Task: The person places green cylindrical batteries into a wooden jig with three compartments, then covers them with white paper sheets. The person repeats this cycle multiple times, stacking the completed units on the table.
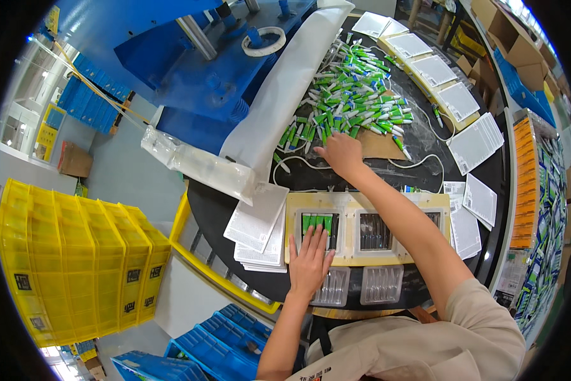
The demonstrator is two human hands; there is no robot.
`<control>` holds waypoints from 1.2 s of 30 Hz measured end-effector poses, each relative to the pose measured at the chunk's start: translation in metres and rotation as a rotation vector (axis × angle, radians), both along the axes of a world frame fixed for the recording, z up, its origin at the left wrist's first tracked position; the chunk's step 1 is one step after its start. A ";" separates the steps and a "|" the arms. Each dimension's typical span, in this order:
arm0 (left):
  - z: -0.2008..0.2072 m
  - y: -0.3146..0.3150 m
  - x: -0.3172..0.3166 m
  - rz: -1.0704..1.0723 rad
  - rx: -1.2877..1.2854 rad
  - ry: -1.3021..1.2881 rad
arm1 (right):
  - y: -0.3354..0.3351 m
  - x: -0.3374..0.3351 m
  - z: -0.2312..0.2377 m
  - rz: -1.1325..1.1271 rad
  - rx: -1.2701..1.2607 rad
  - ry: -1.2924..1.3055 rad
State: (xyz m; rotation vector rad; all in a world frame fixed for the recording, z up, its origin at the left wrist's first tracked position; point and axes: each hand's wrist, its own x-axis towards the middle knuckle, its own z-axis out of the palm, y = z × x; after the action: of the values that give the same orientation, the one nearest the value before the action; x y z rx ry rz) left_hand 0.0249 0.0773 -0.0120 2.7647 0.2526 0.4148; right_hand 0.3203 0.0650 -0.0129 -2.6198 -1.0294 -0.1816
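Note:
My left hand lies with fingers stretched over the left recess of a pale yellow fixture, its fingertips on a row of small green tubes set side by side. My right hand reaches across to the near edge of a large heap of green and white capped tubes. Its thumb points out to the left, while the other fingertips are foreshortened against the tubes, so any tube in them cannot be made out. The fixture's middle recess shows dark slots; my right forearm partly covers the right side.
Two clear blister trays lie at the table's near edge. White printed cards are stacked left of the fixture, with more cards at right. A blue machine stands behind left. Yellow crates stand at left, blue crates below.

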 end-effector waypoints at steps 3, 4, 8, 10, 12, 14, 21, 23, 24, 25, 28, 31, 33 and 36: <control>0.002 0.000 -0.002 -0.009 -0.018 0.012 | 0.020 0.004 -0.016 -0.082 -0.059 -0.016; 0.002 -0.001 -0.003 -0.015 -0.018 0.012 | 0.017 0.002 -0.014 -0.100 0.008 -0.002; 0.004 0.000 -0.006 -0.065 -0.020 0.070 | -0.037 -0.022 0.019 -0.055 0.237 0.086; 0.004 0.000 -0.007 -0.066 0.015 0.082 | -0.079 -0.055 0.039 0.086 0.392 0.008; 0.002 -0.001 -0.007 -0.063 0.042 0.083 | -0.118 -0.094 0.050 0.201 0.475 0.029; 0.000 -0.001 -0.007 -0.066 0.004 0.067 | -0.142 -0.131 0.050 0.349 0.493 -0.044; -0.003 -0.002 -0.007 -0.077 -0.025 0.064 | -0.144 -0.164 0.029 0.528 0.313 -0.142; -0.003 -0.002 -0.008 -0.074 -0.024 0.066 | -0.136 -0.168 0.025 0.505 0.329 -0.146; -0.003 -0.002 -0.008 -0.074 -0.026 0.071 | -0.133 -0.169 0.023 0.492 0.335 -0.147; -0.004 -0.002 -0.008 -0.075 -0.018 0.078 | -0.131 -0.172 0.022 0.492 0.291 -0.137; -0.004 -0.001 -0.008 -0.087 0.003 0.079 | -0.130 -0.176 0.020 0.474 0.232 -0.065; -0.004 0.000 -0.008 -0.100 -0.064 0.092 | -0.136 -0.174 0.021 0.519 0.147 0.021; 0.000 0.000 -0.008 -0.095 -0.115 0.128 | -0.138 -0.161 0.026 0.594 0.147 0.002; 0.010 0.000 -0.004 -0.096 -0.154 0.133 | -0.132 -0.120 0.034 0.509 0.265 0.019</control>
State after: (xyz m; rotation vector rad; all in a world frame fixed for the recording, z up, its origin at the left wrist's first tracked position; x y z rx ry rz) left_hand 0.0212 0.0771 -0.0015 2.6426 0.1749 0.1788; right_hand 0.1999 -0.0666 0.0211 -2.0483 -1.5082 -0.1576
